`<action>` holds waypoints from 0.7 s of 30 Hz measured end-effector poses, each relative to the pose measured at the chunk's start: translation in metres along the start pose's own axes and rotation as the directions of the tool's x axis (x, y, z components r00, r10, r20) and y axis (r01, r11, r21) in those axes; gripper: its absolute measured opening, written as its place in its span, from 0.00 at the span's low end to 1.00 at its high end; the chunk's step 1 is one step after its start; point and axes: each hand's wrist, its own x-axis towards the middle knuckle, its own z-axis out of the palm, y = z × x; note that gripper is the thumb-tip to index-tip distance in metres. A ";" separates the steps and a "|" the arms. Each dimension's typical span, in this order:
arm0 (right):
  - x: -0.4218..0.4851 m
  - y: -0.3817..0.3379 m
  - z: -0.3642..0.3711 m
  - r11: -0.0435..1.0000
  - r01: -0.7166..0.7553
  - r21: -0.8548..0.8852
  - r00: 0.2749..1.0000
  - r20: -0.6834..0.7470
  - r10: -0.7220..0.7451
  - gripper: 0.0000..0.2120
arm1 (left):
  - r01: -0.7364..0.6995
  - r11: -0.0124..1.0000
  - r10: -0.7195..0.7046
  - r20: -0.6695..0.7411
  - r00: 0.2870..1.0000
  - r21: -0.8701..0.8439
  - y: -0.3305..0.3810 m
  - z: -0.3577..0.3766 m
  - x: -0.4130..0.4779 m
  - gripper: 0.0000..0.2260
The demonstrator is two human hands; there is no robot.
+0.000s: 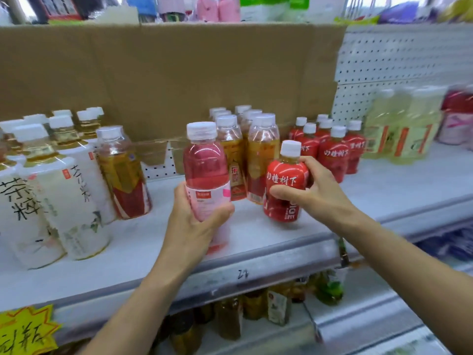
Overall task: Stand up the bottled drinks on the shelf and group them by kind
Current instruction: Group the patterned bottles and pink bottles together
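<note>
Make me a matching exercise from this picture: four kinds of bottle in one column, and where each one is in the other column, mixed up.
Column one
1. pink bottle
2. front red bottle
3. white-labelled bottles
4. pale green bottles

Column two
A. standing on the right side of the shelf
B. gripped by the left hand
C. standing on the left side of the shelf
D. gripped by the right hand

Pairs: 1-B, 2-D, 3-C, 4-A
</note>
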 end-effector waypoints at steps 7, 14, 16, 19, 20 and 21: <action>0.025 0.060 -0.100 0.972 -0.153 -0.179 0.967 -0.232 0.109 0.40 | -0.035 0.995 0.042 0.072 0.997 -0.097 0.035 0.105 -0.003 0.26; 0.036 0.085 -0.160 0.994 -0.026 -0.103 1.000 -0.004 0.025 0.30 | -0.048 0.992 0.051 0.023 0.998 -0.118 0.063 0.216 -0.012 0.23; 0.023 0.081 -0.188 0.996 0.075 -0.040 0.994 -0.076 -0.078 0.22 | -0.052 0.990 0.054 0.009 0.999 -0.130 0.072 0.248 -0.015 0.24; 0.002 0.082 -0.233 0.989 0.135 0.056 0.991 -0.011 -0.134 0.24 | -0.079 0.980 0.088 0.041 0.995 -0.180 0.089 0.303 -0.020 0.27; -0.004 0.084 -0.246 0.990 0.122 0.073 0.990 0.058 -0.126 0.26 | -0.089 0.974 0.106 0.069 0.992 -0.208 0.095 0.323 -0.022 0.27; -0.007 0.089 -0.258 0.992 0.104 0.073 0.988 0.104 -0.111 0.28 | -0.099 0.967 0.126 0.104 0.987 -0.237 0.101 0.344 -0.025 0.28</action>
